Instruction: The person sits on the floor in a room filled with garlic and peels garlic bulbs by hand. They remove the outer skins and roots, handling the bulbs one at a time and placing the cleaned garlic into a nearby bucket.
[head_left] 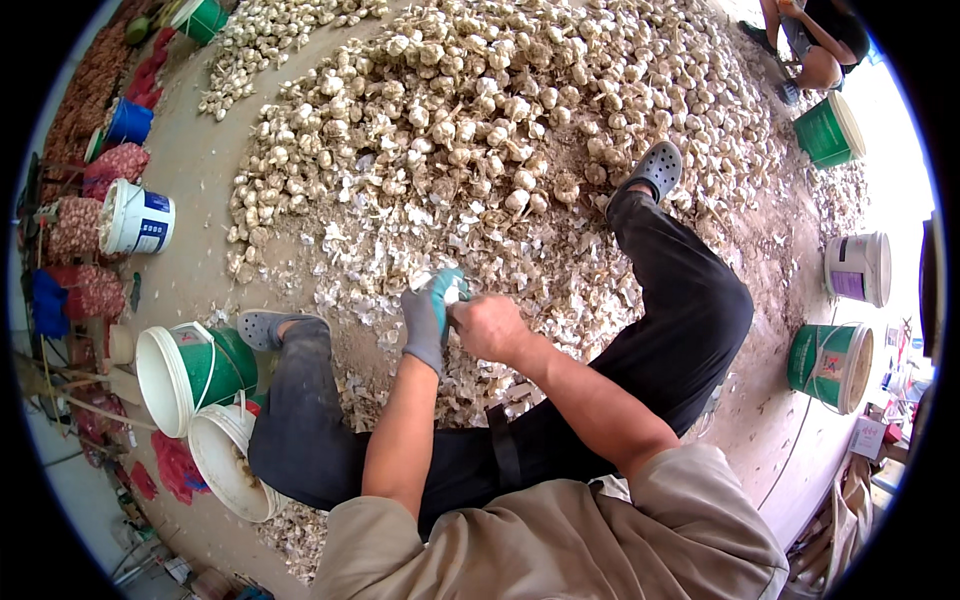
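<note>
My left hand (pixel 428 318), in a grey and green work glove, is closed around a whitish garlic bulb (pixel 453 292), which shows only in part between the fingers. Right beside it, my bare right hand (pixel 492 328) is curled into a fist against the glove; whatever it grips is hidden by the fingers. Under both hands lies a layer of loose papery garlic skins (pixel 400 245). Beyond them rises a wide heap of whole garlic bulbs (pixel 490 90), with dry stems and roots on many.
My outstretched legs flank the skins. At left stand a green bucket (pixel 220 362), a white bucket (pixel 205 450) and a white-and-blue pail (pixel 150 220), near red mesh sacks (pixel 95 290). More buckets (pixel 858 270) line the right side. Another person (pixel 825 45) sits at the far right.
</note>
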